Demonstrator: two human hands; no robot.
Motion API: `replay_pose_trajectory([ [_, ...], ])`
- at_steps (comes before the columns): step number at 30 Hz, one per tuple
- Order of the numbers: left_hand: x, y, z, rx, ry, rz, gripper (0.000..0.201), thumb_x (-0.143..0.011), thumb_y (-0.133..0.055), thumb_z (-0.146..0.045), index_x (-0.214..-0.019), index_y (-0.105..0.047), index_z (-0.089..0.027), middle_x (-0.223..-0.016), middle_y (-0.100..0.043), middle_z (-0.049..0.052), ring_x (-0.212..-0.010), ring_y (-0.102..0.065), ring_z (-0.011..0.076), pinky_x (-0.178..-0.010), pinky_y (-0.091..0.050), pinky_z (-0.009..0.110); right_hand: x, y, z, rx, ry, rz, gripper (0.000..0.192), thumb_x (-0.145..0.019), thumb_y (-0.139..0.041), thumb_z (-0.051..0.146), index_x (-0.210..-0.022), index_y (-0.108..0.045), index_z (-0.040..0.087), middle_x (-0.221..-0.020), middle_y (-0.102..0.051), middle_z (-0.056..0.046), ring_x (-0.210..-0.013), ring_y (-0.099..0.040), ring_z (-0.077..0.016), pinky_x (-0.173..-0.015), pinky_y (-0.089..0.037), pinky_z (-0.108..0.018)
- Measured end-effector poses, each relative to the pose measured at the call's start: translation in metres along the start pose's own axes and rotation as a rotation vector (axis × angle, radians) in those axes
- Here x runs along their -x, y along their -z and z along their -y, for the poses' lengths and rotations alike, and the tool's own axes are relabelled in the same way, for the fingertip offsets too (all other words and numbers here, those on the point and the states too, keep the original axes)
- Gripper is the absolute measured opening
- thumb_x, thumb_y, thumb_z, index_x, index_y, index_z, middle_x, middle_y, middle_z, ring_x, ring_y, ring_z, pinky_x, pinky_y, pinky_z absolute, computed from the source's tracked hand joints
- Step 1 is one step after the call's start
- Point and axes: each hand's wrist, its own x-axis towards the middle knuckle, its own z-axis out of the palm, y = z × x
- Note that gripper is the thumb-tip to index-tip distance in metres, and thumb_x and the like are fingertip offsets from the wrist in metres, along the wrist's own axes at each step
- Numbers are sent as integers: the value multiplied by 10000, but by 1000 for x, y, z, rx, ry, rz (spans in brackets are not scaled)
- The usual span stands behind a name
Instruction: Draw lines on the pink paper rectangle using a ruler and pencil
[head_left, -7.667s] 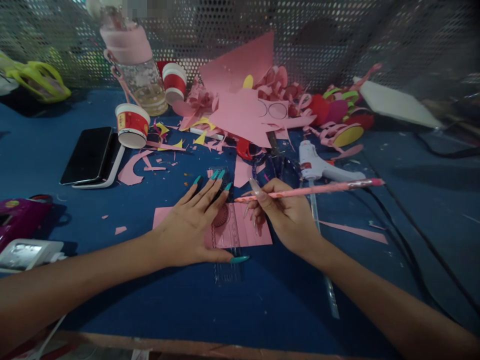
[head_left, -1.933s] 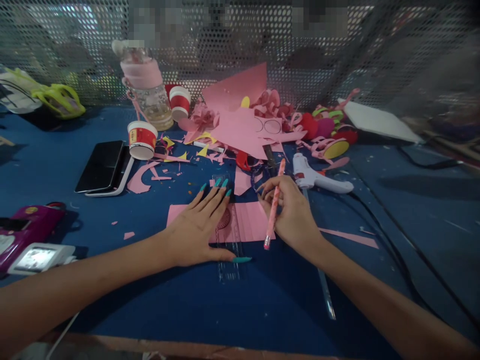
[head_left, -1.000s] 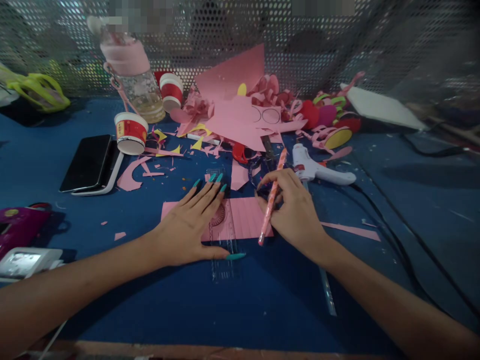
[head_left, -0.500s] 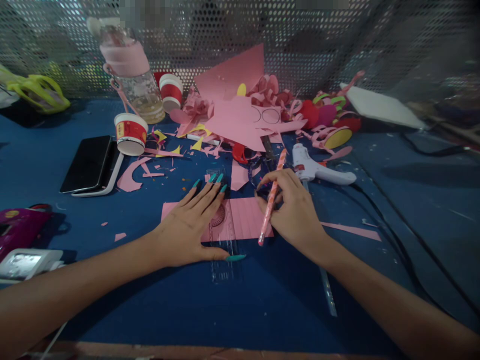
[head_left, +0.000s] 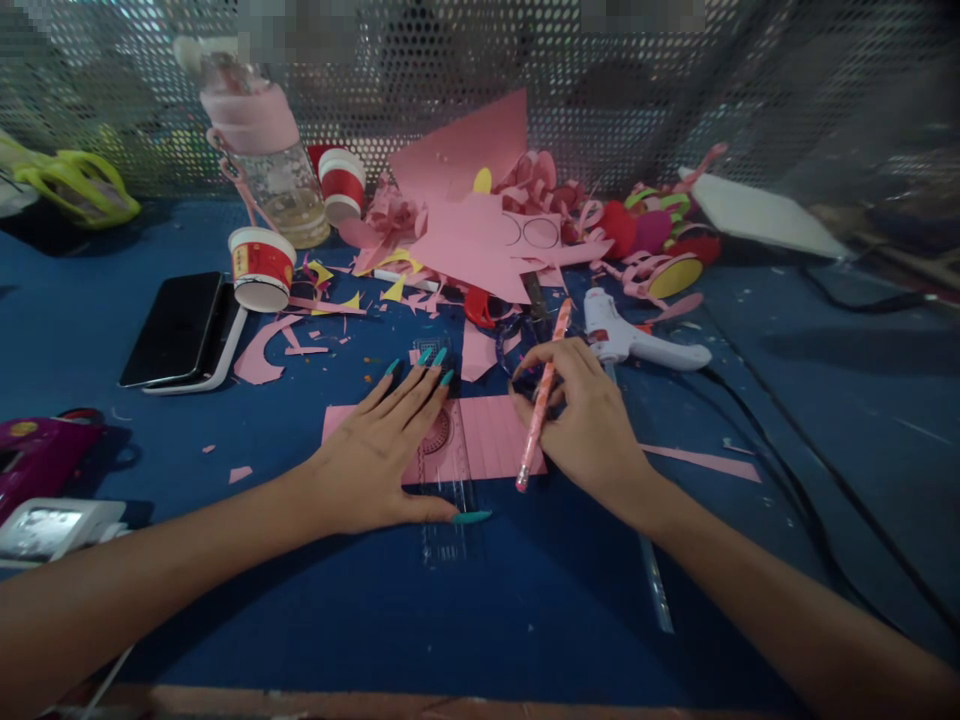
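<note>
The left hand lies flat, fingers spread, pinning the clear ruler onto the pink paper at frame centre. The right hand grips the pink pencil. Maintain downward ruler pressure; keep each stroke against its edge.

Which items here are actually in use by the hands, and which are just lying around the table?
In use:
left hand flat on clear ruler
pink paper rectangle under the ruler
right hand holding pink pencil

Lying about:
glue gun
phone
paper cup
water bottle
pink paper scraps
</note>
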Motion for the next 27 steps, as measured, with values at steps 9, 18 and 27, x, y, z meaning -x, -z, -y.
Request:
replay_pose_trajectory([
  [9, -1, 1, -1, -1, 9, 21, 1114, -782, -345, -868, -1507, -273, -25, -1573, -224, 237, -1471, -180, 372, -1180, -182, 559, 0, 0, 2, -59, -47, -26, 172, -786, -595, 117, -894, -517, 226, -950, -578, -53, -769, -589, -177, -637, -487, -316],
  [18, -5, 5, -3, 9, 41, 84, 1158, -763, -306, -893, -1511, -252, -10, -1576, -210, 240, -1471, -163, 382, -1182, -150, 567, 0, 7, 11, -470, -162, -341, 397, -966, -411, 509, -1020, -680, 222, -762, -654, -36, -568, -521, -138, -528, -415, -305],
  [27, -5, 5, -5, 1, 35, 64, 1169, -767, -300, -892, -1498, -273, 19, -1568, -230, 244, -1469, -179, 377, -1193, -134, 545, -5, 10, 12, -838, -341, -152, 275, -903, -580, 459, -783, -597, 213, -540, -525, 43, -383, -431, -73, -323, -272, -211],
])
